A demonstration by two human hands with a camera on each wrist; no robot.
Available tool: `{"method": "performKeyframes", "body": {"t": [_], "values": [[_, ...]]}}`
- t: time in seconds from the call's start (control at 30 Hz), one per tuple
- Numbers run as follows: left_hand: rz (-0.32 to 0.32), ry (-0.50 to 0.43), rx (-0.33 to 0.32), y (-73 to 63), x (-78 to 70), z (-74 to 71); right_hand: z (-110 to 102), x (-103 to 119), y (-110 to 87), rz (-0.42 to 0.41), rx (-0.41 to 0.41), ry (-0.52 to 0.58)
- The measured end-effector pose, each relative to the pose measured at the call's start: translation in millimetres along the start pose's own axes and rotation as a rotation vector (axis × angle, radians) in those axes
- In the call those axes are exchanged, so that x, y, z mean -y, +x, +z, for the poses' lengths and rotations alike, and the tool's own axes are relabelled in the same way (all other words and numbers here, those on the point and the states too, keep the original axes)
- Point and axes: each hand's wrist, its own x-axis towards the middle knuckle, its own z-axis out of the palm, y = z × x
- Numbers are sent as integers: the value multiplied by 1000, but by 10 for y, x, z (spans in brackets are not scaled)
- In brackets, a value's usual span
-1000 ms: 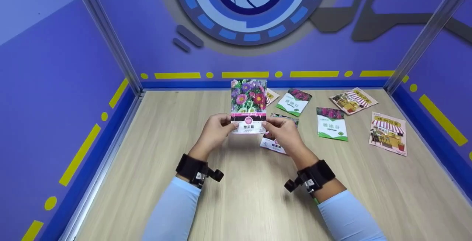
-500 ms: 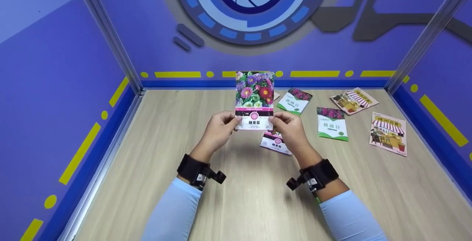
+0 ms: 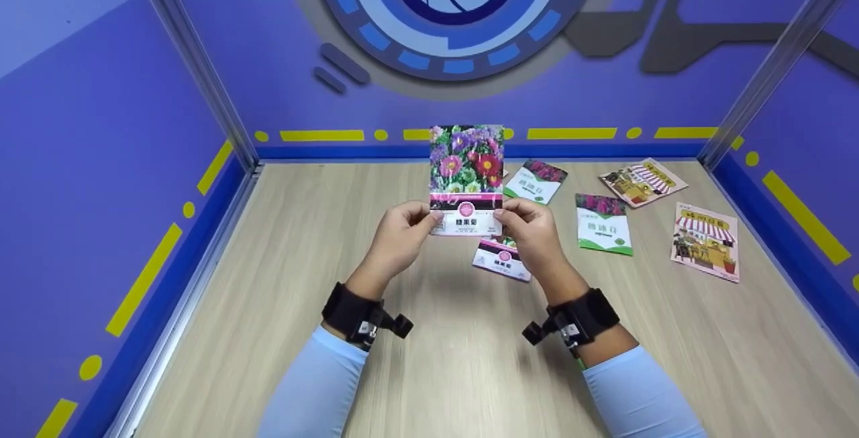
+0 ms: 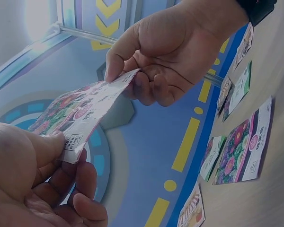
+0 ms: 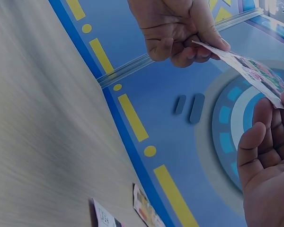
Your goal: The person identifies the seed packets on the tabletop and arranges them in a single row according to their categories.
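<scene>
Between both hands a flower seed packet is held up off the table, its picture side facing the head camera. My left hand pinches its lower left corner between thumb and fingers. At the lower right corner my right hand pinches it the same way. The left wrist view shows the held packet tilted, with a thumb on its printed face at each end. Under and behind it, a second packet of the same print lies on the table, partly covered by the right hand and the raised packet.
On the wooden table, two green-and-white packets and two pink shop-print packets lie to the right. Another packet is mostly hidden behind the held one in the head view. Blue-purple walls enclose the back and sides.
The held packet has risen and moved slightly right and nearer the head camera, both hands moving with it. Most of that shift came in the first half second. The packets on the table stay put.
</scene>
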Motion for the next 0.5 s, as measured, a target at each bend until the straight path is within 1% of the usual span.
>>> {"method": "performKeyframes", "body": {"t": [0.2,0.5], "values": [[7,3,7,20,8,0,-19,-16,6,-9,9,16],[3,-1,9,3,-2,-9,-33,-19,-8,-44,47,49]]}}
